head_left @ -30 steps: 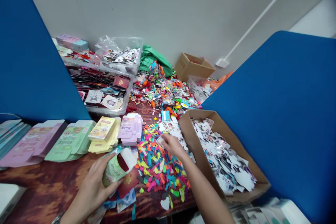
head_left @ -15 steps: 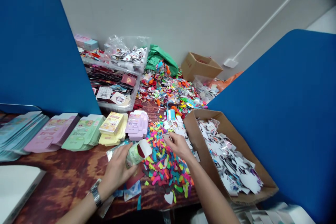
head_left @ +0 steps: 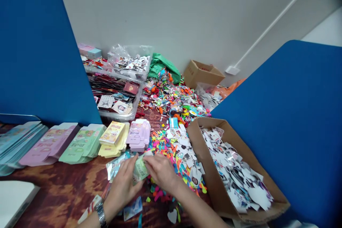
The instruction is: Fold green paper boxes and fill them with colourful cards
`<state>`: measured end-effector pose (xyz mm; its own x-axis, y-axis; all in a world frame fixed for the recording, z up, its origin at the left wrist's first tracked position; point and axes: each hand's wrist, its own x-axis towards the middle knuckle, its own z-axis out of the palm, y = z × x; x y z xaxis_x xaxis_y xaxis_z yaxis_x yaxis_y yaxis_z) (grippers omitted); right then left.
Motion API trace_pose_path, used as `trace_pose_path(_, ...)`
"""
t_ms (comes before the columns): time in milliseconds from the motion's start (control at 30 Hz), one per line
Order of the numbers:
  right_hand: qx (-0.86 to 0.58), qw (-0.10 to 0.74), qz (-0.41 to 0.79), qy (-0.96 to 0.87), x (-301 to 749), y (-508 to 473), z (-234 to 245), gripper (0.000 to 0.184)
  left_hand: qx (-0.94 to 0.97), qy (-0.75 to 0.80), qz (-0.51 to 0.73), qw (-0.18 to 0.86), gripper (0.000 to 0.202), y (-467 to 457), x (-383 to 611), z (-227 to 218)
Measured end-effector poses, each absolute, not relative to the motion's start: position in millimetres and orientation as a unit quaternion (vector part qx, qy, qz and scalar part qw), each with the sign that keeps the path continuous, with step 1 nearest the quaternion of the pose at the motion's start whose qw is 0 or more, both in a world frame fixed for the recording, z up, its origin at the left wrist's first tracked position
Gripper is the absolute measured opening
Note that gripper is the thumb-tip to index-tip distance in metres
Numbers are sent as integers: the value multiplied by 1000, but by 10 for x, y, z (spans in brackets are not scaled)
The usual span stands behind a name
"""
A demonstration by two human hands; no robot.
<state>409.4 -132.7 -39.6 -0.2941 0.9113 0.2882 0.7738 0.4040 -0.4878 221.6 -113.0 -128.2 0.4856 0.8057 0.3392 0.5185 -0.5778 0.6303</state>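
A green printed card (head_left: 140,169) is mostly covered by the left hand (head_left: 121,188) and right hand (head_left: 160,172), its full shape and print hidden; both forearms (head_left: 184,206) run off the bottom edge, and a wristwatch (head_left: 100,214) sits nearly at that edge. A white board (head_left: 14,199) is cut off at the lower left corner, and a blue partition (head_left: 40,53) blocks the far left of the view. Pieces in the far heap of coloured scraps (head_left: 171,99) are too small to tell apart, as are many prints in the clear plastic tub (head_left: 114,96).

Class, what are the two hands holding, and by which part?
The left hand and right hand hold a small green cardboard box by its two opposite sides; fingers hide much of it.
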Motion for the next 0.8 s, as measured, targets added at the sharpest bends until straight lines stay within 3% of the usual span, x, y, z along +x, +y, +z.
trace_pose_path(167,-516,286,67,-805,4061,-1299,-415,28,826,400,326,225,67,-1122,2219,-1292)
trace_pose_path(267,-467,304,107,-823,4144,-1196,-399,23,824,405,325,226,67,-1105,2195,-1285)
trace_pose_path(367,-564,332,126,-746,4440,-879,-453,23,824,409,326,218,67,-1088,2155,-1269)
trace_pose_path(400,-632,311,111,-701,4585,-730,-497,25,825,408,325,216,67,-1084,2139,-1261)
trace_pose_path(467,-777,180,58,-601,4903,-420,-624,33,831,400,326,208,68,-1078,2111,-1241)
trace_pose_path(667,-874,73,32,-479,5472,97,-1048,66,839,396,315,201,69,-1088,2075,-1182)
trace_pose_path(800,-860,49,23,-508,5483,101,-1074,50,845,393,306,195,72,-1075,2058,-1206)
